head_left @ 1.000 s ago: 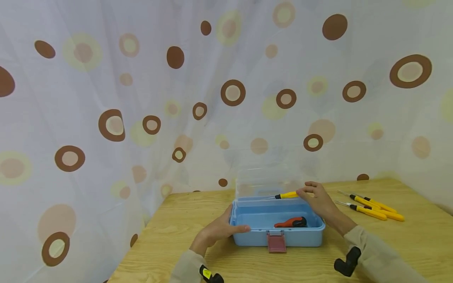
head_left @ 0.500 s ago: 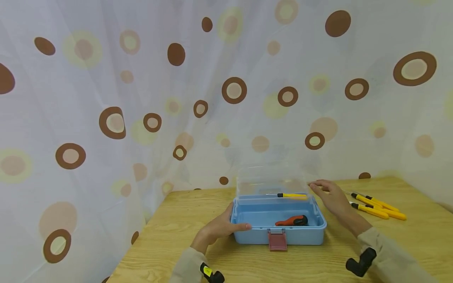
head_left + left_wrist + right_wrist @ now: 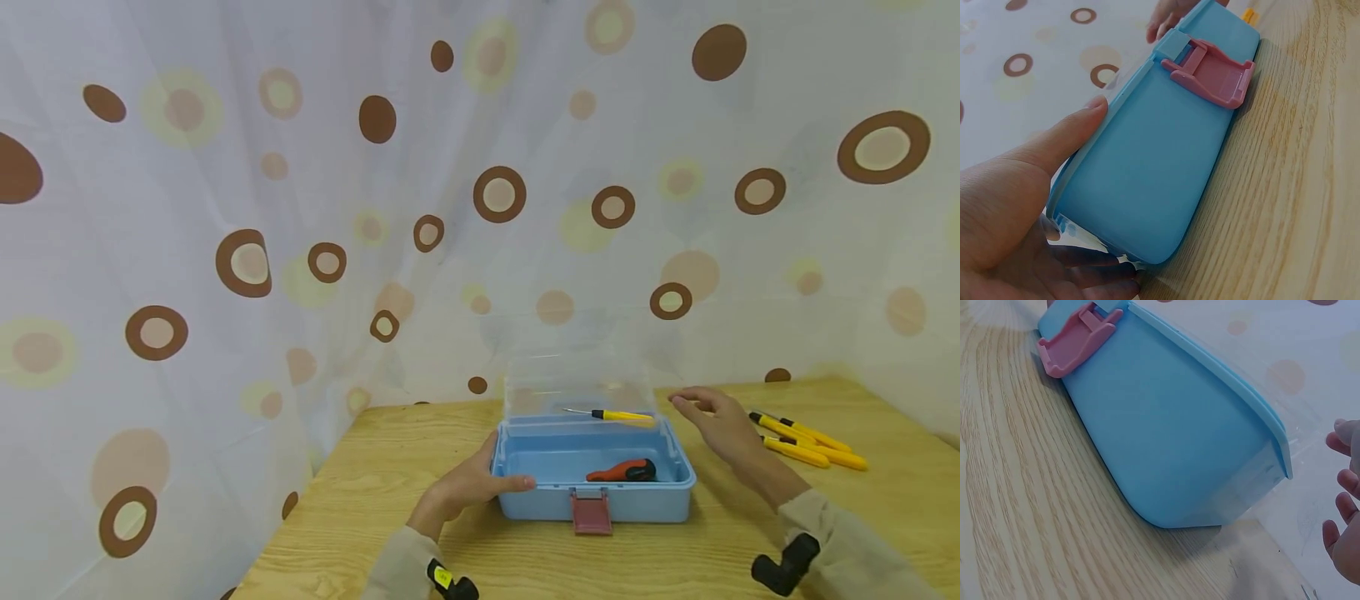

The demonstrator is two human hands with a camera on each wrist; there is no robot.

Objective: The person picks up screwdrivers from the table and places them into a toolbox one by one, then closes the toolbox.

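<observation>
A light blue toolbox (image 3: 633, 504) stands on the table, its clear lid (image 3: 577, 375) raised at the back and its pink latch (image 3: 592, 514) hanging down in front. My left hand (image 3: 471, 483) holds the box's left end; in the left wrist view its thumb (image 3: 1079, 128) lies on the front rim. A screwdriver with a red and black handle (image 3: 621, 471) lies inside. Along the foot of the lid lies a yellow-handled screwdriver (image 3: 618, 415), tip to the left. My right hand (image 3: 723, 425), fingers loosely bent and holding nothing, hovers right of the box.
Several yellow-handled tools (image 3: 813, 446) lie in a loose pile on the wooden table (image 3: 390, 442), to the right of my right hand and partly behind it. A white curtain with brown circles (image 3: 337, 167) hangs behind the table.
My right hand has let go of the yellow-handled screwdriver, which now lies at the foot of the lid, and has moved right towards the tool pile. My left hand stays on the box.
</observation>
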